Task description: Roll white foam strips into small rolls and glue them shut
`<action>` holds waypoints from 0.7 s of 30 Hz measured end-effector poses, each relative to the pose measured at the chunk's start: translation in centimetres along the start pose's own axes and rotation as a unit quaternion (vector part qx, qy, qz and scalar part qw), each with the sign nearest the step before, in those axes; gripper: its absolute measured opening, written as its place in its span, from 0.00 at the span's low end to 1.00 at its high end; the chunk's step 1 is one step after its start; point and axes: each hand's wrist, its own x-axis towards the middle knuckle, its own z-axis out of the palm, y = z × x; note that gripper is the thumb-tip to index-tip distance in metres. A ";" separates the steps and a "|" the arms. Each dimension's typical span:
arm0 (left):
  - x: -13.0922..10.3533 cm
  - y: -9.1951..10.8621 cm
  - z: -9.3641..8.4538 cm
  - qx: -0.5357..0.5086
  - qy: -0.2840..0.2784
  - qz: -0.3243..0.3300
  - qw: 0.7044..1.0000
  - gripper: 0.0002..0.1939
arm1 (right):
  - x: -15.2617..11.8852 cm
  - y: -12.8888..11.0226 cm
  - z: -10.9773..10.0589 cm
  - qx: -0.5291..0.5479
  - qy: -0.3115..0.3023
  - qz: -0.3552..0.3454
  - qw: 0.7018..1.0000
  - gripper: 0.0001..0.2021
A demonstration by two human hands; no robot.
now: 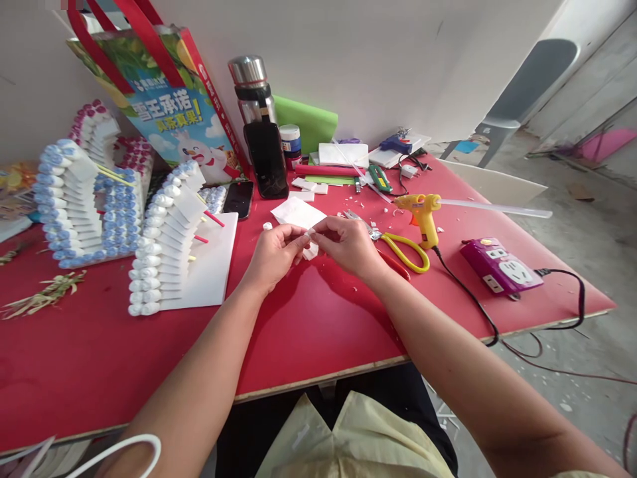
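Observation:
My left hand (275, 253) and my right hand (351, 245) meet above the red table, fingertips pinched together on a small white paper piece (311, 251). Part of that piece is hidden behind the fingers. Just beyond them lies a white paper sheet (296, 211), and a small white roll (267, 226) sits by my left hand. Pliers with yellow handles (407, 253) rest to the right of my right hand, partly covered by it. A red-handled tool (395, 264) lies under the same wrist.
On the left stand white fan-shaped paper models (166, 249) and blue-tipped ones (60, 206). A yellow glue gun (423, 216) and purple power socket (500, 265) are on the right. A steel flask (249, 73), propped phone (267, 159) and printed bag (169, 113) stand behind.

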 end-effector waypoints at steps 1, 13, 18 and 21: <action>0.0 -0.1 0.0 -0.001 0.002 0.003 1.000 0.16 | 0.0 0.0 0.0 0.003 -0.001 -0.003 1.000 0.08; 0.3 -0.7 0.3 -0.034 0.017 0.022 0.999 0.16 | 0.1 -0.3 0.0 0.034 0.017 0.005 0.999 0.07; 0.3 -0.7 0.6 -0.029 0.019 0.017 0.999 0.16 | 0.1 -0.3 0.1 0.025 0.025 0.020 0.999 0.05; 0.2 -0.5 0.6 -0.025 0.025 0.021 0.999 0.16 | 0.1 -0.1 0.2 0.096 -0.002 0.037 0.995 0.06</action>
